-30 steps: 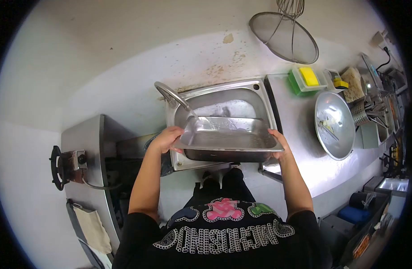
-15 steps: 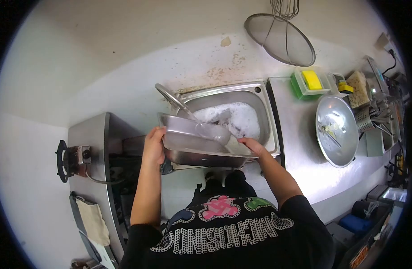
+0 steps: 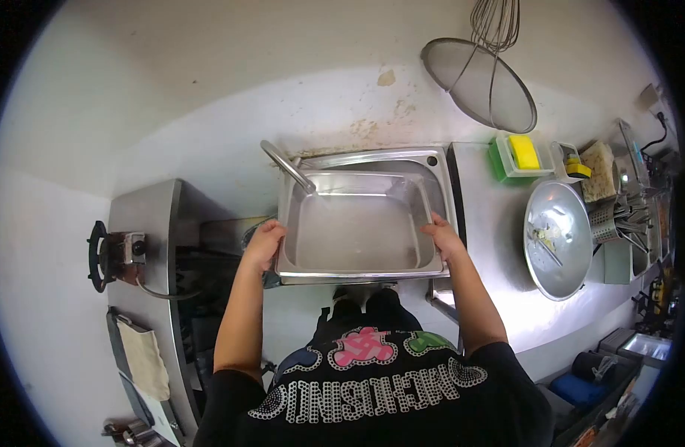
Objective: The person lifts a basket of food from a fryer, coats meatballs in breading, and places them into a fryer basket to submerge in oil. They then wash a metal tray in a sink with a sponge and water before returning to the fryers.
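A rectangular stainless steel pan (image 3: 357,231) is held level over the sink (image 3: 448,194), covering most of the basin. My left hand (image 3: 266,243) grips its left rim, and my right hand (image 3: 443,237) grips its right rim. The curved faucet (image 3: 290,165) reaches over the pan's back left corner. Inside, the pan's floor looks wet and bare. Whatever lies in the basin beneath is hidden by the pan.
On the counter (image 3: 491,261) to the right stands a large metal bowl (image 3: 558,216) with scraps and a utensil. Behind it sit a yellow sponge (image 3: 523,152) on a green container (image 3: 500,160). A strainer (image 3: 480,89) hangs on the wall. At left is a gas burner (image 3: 119,255).
The pan was tilted, with clear water spilling toward the foamy sink; now it is level and covers the foam. My right hand has shifted to its right rim. The camera view has shifted slightly.
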Motion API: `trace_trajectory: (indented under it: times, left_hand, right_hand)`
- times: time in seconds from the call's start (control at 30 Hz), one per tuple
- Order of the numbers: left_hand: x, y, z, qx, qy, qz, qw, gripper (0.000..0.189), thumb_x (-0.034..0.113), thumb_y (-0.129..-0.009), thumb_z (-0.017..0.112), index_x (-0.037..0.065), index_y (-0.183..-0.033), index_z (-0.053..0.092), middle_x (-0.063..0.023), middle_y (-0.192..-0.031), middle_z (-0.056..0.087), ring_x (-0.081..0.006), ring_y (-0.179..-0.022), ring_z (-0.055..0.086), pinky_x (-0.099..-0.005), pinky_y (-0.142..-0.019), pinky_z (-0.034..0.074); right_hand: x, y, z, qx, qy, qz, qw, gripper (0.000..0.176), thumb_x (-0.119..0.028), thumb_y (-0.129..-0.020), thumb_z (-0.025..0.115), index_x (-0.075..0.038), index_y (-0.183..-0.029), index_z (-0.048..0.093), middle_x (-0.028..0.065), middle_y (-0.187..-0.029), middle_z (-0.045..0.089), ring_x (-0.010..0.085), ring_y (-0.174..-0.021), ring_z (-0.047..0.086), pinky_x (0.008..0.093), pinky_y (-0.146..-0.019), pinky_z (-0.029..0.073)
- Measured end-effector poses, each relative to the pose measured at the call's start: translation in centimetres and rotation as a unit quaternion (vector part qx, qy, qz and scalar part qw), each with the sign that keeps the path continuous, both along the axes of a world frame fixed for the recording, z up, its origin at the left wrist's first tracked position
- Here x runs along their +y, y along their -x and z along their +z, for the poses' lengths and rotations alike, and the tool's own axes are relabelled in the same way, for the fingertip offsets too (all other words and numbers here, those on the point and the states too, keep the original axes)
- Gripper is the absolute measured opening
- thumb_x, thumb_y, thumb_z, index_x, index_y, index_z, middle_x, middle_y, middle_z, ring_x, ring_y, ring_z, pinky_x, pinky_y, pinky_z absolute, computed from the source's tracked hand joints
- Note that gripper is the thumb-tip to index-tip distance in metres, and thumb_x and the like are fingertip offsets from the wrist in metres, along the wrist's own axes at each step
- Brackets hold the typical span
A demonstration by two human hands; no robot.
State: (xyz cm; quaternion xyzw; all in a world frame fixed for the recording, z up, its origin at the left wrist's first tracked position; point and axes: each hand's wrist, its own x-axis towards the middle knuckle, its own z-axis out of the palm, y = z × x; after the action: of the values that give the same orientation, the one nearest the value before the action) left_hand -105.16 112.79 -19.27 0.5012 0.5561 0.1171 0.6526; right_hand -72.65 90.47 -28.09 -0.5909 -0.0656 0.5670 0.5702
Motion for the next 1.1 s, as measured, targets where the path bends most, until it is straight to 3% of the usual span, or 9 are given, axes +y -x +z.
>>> trace_trajectory:
  times: [0.1,0.2,0.33,0.37,0.43,0.6,0.8,0.9,1.1]
  left_hand:
    - [0.7,-1.1,-2.5,0.022,0.035,-0.041,0.998,0.024,0.013,-0.078,0.057,0.001,-0.1,0.055,-0.0081,-0.085,0.059,-0.0163,-0.072,0.057,-0.0292,-0.062,0.047]
    - [-0.2,-2.9,-2.6,-0.063,0.132,-0.005,0.989,0.055,0.011,-0.075,0.059,0.001,-0.125,0.038,-0.0137,-0.105,0.056,-0.0231,-0.088,0.059,-0.0343,-0.071,0.05]
    - [-1.1,-3.4,-3.3,-0.068,0.128,-0.054,0.988,0.052,0.005,-0.072,0.056,0.002,-0.122,0.041,-0.0119,-0.099,0.057,-0.0247,-0.084,0.06,-0.0372,-0.075,0.051]
    - [-1.3,-3.6,-3.2,-0.07,0.124,-0.053,0.988,0.053,0.004,-0.07,0.055,0.002,-0.121,0.041,-0.0122,-0.098,0.057,-0.0251,-0.083,0.06,-0.0373,-0.074,0.052]
    - [-1.9,-3.8,-2.7,-0.069,0.127,-0.051,0.988,0.055,0.001,-0.068,0.053,0.001,-0.122,0.041,-0.0126,-0.097,0.058,-0.0257,-0.083,0.06,-0.0374,-0.073,0.052]
    - [-2.6,-2.8,-2.6,-0.057,0.177,-0.028,0.982,0.058,0.0,-0.064,0.052,0.001,-0.122,0.041,-0.0128,-0.098,0.057,-0.0255,-0.084,0.06,-0.0372,-0.074,0.051]
    - [-3.0,-0.7,-2.1,-0.061,0.166,-0.035,0.984,0.068,-0.003,-0.065,0.049,0.001,-0.131,0.031,-0.0142,-0.103,0.055,-0.0256,-0.09,0.058,-0.0351,-0.078,0.05]
    - [-3.5,0.2,-1.4,-0.069,0.119,-0.035,0.99,0.062,0.0,-0.064,0.05,-0.001,-0.126,0.038,-0.0132,-0.103,0.056,-0.0239,-0.09,0.058,-0.0325,-0.081,0.047]
    - [-4.2,0.5,-0.7,-0.084,0.098,-0.026,0.991,0.06,0.001,-0.064,0.05,-0.002,-0.123,0.041,-0.0124,-0.103,0.056,-0.0229,-0.092,0.056,-0.0319,-0.082,0.046]
  right_hand:
    - [-0.7,-2.1,0.8,-0.035,0.035,0.046,0.998,0.039,-0.001,-0.074,0.054,-0.002,-0.113,0.052,0.0085,-0.094,0.061,0.0186,-0.08,0.06,0.03,-0.069,0.05]
    - [-0.8,-1.3,5.4,-0.086,0.066,0.027,0.994,0.045,-0.005,-0.071,0.054,0.001,-0.115,0.049,0.011,-0.095,0.06,0.0198,-0.084,0.058,0.0296,-0.071,0.047]
    - [-0.3,-4.0,3.5,-0.276,0.113,0.182,0.937,0.047,-0.008,-0.073,0.055,0.0,-0.119,0.048,0.018,-0.105,0.057,0.0251,-0.094,0.057,0.0347,-0.082,0.045]
    - [0.2,-4.1,2.9,-0.433,0.128,0.169,0.876,0.047,-0.009,-0.074,0.056,-0.002,-0.12,0.048,0.0196,-0.108,0.056,0.0275,-0.098,0.056,0.0364,-0.085,0.044]
    - [2.0,-3.3,2.8,-0.706,0.146,0.132,0.681,0.046,-0.011,-0.076,0.056,-0.005,-0.121,0.048,0.0229,-0.114,0.053,0.0323,-0.104,0.053,0.0398,-0.091,0.041]
    - [10.8,-3.7,-2.6,-0.648,-0.115,0.327,0.678,0.041,-0.015,-0.082,0.051,-0.006,-0.122,0.049,0.0187,-0.119,0.052,0.0349,-0.111,0.047,0.043,-0.092,0.039]
    - [17.0,1.5,-4.8,-0.577,-0.087,0.423,0.694,0.032,-0.021,-0.085,0.05,-0.007,-0.114,0.056,0.0187,-0.107,0.059,0.0345,-0.094,0.057,0.0385,-0.086,0.044]
    - [18.2,2.7,-4.0,-0.57,-0.099,0.413,0.704,0.03,-0.027,-0.084,0.053,-0.01,-0.107,0.061,0.0163,-0.094,0.064,0.0328,-0.084,0.061,0.0384,-0.078,0.047]
    - [18.6,5.2,-0.9,-0.535,-0.002,0.359,0.765,0.031,-0.031,-0.079,0.059,-0.009,-0.099,0.064,0.0146,-0.089,0.065,0.0297,-0.08,0.062,0.0353,-0.074,0.048]
